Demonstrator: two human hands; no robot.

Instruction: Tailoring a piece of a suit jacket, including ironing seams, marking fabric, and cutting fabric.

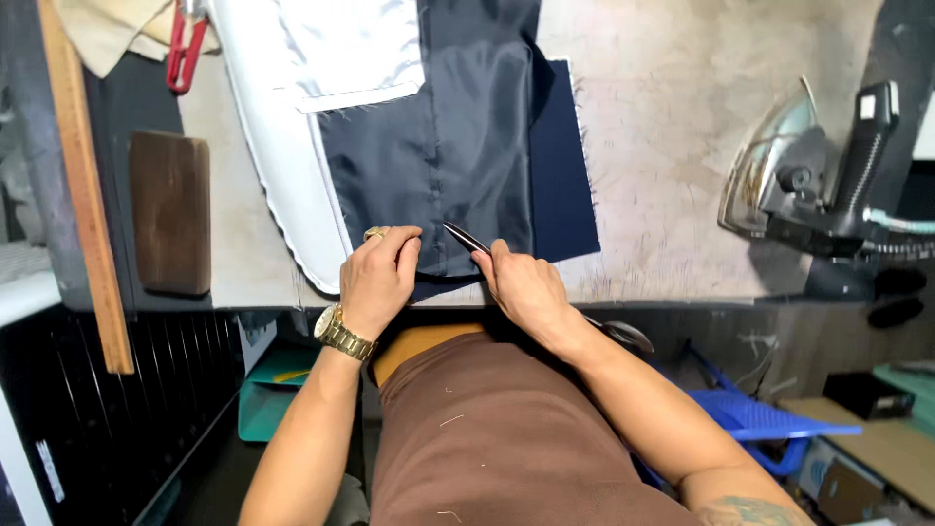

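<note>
The left hand [378,278] had its fingers curled down and pinched on the near edge of the dark navy lining fabric [458,146], thumb and forefinger closed on the cloth right at the table's front edge, a ring showing on one finger and a gold watch [341,334] at the wrist. The right hand [521,282] was wrapped shut around a pair of scissors [467,238], the dark blades poking out past the knuckles and resting on the same fabric edge, just beside the left fingertips. How far the blades were parted I could not tell (they looked nearly together from where I stood).

It seemed to be the trimming or snipping stage along that lower hem, and the cut would need the left hand to keep the cloth taut while the blades bit close to the pinch without nicking the fingers.

Further out, the lining lay over a darker blue cloth panel [563,166] and against a white curved piece [282,156], all on the worn pale worktable [662,127]. A wooden block [171,212] sat to the left, a long wooden ruler [86,185] beyond it, red-handled clips [183,49] at the top, and a heavy steam iron [808,175] well apart on the right.
</note>
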